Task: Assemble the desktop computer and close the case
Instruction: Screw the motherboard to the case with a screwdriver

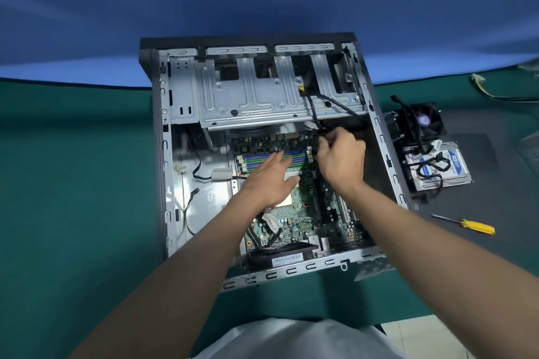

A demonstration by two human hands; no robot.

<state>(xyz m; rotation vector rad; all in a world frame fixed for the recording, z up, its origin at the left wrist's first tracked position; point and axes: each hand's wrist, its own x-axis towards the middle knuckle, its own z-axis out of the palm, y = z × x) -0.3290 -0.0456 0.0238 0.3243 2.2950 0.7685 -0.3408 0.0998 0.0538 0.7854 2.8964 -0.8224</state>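
An open desktop case [163, 154] lies on its side on the green table, its side panel off. The green motherboard [294, 221] sits inside, below the silver drive cage [256, 96]. My left hand [269, 176] lies flat with straight fingers on the board, its fingertips at the purple and green RAM slots [262, 156]. My right hand [341, 159] is at the board's upper right corner, its fingers curled round a black cable [313, 114] that comes down from the drive cage. What the cable's end meets is hidden by the fingers.
To the right of the case, a black cooler fan [420, 122] and a hard drive [437, 166] with black cables rest on a dark mat [472, 207]. A yellow-handled screwdriver [466, 224] lies nearer me. Loose thin cables [189, 207] trail across the case's left floor.
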